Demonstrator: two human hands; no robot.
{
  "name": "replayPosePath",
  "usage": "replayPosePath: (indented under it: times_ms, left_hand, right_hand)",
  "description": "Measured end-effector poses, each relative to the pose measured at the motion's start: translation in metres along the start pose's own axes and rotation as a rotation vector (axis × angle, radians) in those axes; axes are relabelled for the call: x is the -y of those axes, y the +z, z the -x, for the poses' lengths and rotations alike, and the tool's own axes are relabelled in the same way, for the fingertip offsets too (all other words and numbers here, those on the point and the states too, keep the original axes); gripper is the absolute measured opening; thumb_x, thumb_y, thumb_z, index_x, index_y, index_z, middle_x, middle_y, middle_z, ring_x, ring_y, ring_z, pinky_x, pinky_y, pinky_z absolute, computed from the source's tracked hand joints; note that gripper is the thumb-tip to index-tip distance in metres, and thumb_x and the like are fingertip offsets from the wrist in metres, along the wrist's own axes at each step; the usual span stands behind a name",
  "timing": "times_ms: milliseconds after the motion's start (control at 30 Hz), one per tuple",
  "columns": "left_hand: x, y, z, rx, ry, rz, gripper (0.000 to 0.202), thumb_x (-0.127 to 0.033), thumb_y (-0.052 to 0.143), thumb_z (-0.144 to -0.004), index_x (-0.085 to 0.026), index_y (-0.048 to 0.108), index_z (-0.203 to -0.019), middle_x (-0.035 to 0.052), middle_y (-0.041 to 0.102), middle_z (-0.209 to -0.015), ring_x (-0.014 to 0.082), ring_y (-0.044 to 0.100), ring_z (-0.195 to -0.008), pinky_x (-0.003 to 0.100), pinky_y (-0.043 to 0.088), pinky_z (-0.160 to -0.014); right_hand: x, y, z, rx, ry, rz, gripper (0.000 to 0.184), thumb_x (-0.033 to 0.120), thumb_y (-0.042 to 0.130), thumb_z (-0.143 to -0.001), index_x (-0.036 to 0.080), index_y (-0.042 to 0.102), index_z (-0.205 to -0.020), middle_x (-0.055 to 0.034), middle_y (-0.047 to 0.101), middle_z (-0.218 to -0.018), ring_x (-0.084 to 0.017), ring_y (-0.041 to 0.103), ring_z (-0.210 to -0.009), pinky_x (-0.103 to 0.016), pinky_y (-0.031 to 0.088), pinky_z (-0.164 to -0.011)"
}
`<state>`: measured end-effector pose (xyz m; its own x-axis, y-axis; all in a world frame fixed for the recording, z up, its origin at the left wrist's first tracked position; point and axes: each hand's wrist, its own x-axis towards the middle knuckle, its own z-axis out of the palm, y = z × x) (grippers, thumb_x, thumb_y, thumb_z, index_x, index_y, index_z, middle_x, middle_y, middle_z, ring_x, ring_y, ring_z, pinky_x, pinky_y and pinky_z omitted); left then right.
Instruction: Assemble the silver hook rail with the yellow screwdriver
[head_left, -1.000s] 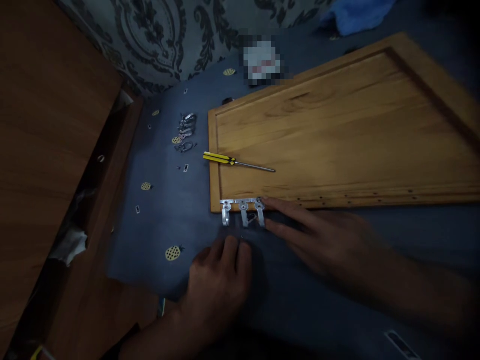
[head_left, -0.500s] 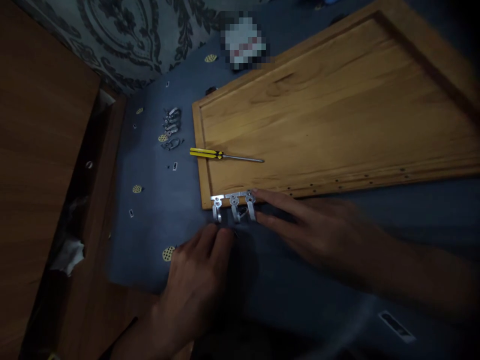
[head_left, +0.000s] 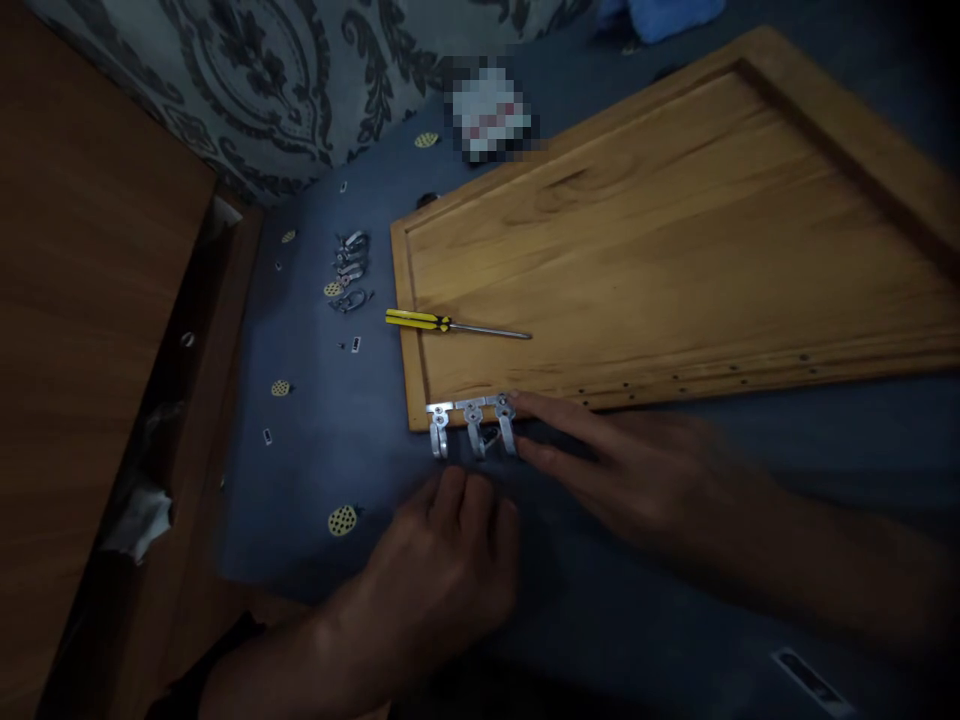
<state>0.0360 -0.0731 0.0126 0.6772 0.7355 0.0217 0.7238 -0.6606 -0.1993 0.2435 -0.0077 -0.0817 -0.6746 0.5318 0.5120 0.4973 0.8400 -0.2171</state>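
Three silvery metal hooks sit in a row along the near left edge of a wooden panel (head_left: 615, 260): the left hook (head_left: 439, 432), the middle hook (head_left: 474, 425) and the right hook (head_left: 506, 425). My right hand (head_left: 637, 465) reaches in from the right, with its fingertips closed on the right hook at its plate and its side. Just below the hooks, my left hand (head_left: 450, 560) is curled, knuckles up; its fingertips are hidden, so what it may hold does not show. A yellow-handled screwdriver (head_left: 420, 320) lies on the panel, shaft pointing right.
More metal hooks (head_left: 350, 270) lie in a cluster left of the panel on the blue patterned cloth (head_left: 300, 480). A blurred-out packet (head_left: 491, 115) and a blue cloth item (head_left: 675, 18) are at the back. Brown wooden furniture (head_left: 90, 250) stands at the left.
My left hand has shifted right beneath the hooks, fingers still curled. My right hand stays at the right hook. The whole scene sits slightly lower in view.
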Motion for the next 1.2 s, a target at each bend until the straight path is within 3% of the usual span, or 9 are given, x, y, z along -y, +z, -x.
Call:
replayPosePath:
  times_ms: [167, 433, 567, 633, 700, 767, 967, 1200]
  left_hand:
    - [0.006, -0.003, -0.005, 0.097, 0.006, 0.055, 0.022, 0.004, 0.052, -0.087, -0.017, 0.057, -0.087, 0.0057, 0.067, -0.078, 0.0214, 0.068, -0.067, 0.029, 0.059, -0.054]
    - [0.011, -0.007, -0.004, 0.152, -0.006, 0.139, 0.025, 0.005, 0.047, -0.088, -0.017, 0.058, -0.087, 0.0067, 0.067, -0.079, 0.0232, 0.068, -0.067, 0.031, 0.058, -0.05]
    - [0.023, -0.027, 0.0, 0.041, -0.16, 0.386, 0.033, 0.006, 0.038, -0.094, -0.019, 0.06, -0.094, 0.0036, 0.071, -0.088, 0.0178, 0.071, -0.073, 0.025, 0.058, -0.055]
    - [0.035, -0.035, -0.001, 0.024, -0.286, 0.489, 0.029, 0.0, 0.045, -0.101, -0.022, 0.062, -0.107, -0.0007, 0.072, -0.097, 0.0124, 0.072, -0.08, 0.018, 0.055, -0.061]
    - [0.049, -0.036, -0.009, 0.029, -0.355, 0.587, 0.021, -0.007, 0.053, -0.104, -0.025, 0.063, -0.11, -0.0033, 0.073, -0.103, 0.0119, 0.073, -0.087, 0.018, 0.055, -0.069]
    - [0.064, -0.032, -0.021, 0.008, -0.329, 0.771, 0.017, -0.009, 0.059, -0.103, -0.025, 0.064, -0.107, -0.005, 0.071, -0.092, 0.0102, 0.07, -0.08, 0.018, 0.055, -0.072]
    - [0.087, -0.007, -0.059, 0.262, -0.405, 1.266, 0.013, -0.008, 0.062, -0.093, -0.02, 0.058, -0.097, 0.0003, 0.069, -0.089, 0.0127, 0.066, -0.078, 0.022, 0.052, -0.068]
    - [0.093, 0.001, -0.068, 0.304, -0.424, 1.33, 0.011, -0.01, 0.064, -0.092, -0.018, 0.059, -0.096, 0.0, 0.064, -0.089, 0.0121, 0.061, -0.079, 0.022, 0.049, -0.068]
  right_hand:
    - [0.0, -0.002, -0.002, -0.035, -0.022, 0.004, 0.046, -0.002, 0.047, -0.093, 0.023, 0.077, -0.118, -0.0095, 0.069, -0.151, -0.02, 0.078, -0.077, -0.037, 0.06, -0.065]
    - [0.001, 0.002, 0.0, 0.001, -0.002, -0.007, 0.051, -0.002, 0.051, -0.09, 0.024, 0.076, -0.125, -0.0107, 0.067, -0.154, -0.025, 0.08, -0.085, -0.039, 0.062, -0.067]
    - [0.002, 0.0, -0.001, 0.007, 0.001, -0.019, 0.052, -0.004, 0.052, -0.089, 0.023, 0.075, -0.127, -0.0121, 0.066, -0.155, -0.024, 0.079, -0.083, -0.039, 0.062, -0.068]
    - [0.002, -0.001, -0.003, 0.012, -0.002, -0.025, 0.05, -0.003, 0.053, -0.089, 0.022, 0.074, -0.127, -0.0123, 0.065, -0.156, -0.024, 0.079, -0.084, -0.039, 0.062, -0.069]
    - [0.002, -0.002, -0.004, -0.009, -0.012, -0.024, 0.047, -0.002, 0.054, -0.09, 0.021, 0.075, -0.125, -0.0131, 0.066, -0.155, -0.023, 0.078, -0.085, -0.038, 0.061, -0.068]
    - [0.002, -0.003, -0.005, -0.031, -0.018, -0.014, 0.046, -0.001, 0.052, -0.091, 0.02, 0.075, -0.125, -0.0134, 0.069, -0.151, -0.022, 0.078, -0.083, -0.037, 0.061, -0.068]
    - [0.002, -0.002, -0.006, 0.016, -0.01, 0.005, 0.051, 0.002, 0.049, -0.09, 0.024, 0.075, -0.128, -0.0104, 0.07, -0.15, -0.02, 0.074, -0.077, -0.038, 0.062, -0.07]
    - [0.004, -0.003, -0.009, -0.039, -0.011, 0.013, 0.042, 0.004, 0.048, -0.095, 0.021, 0.077, -0.12, -0.0129, 0.072, -0.145, -0.02, 0.072, -0.074, -0.037, 0.056, -0.063]
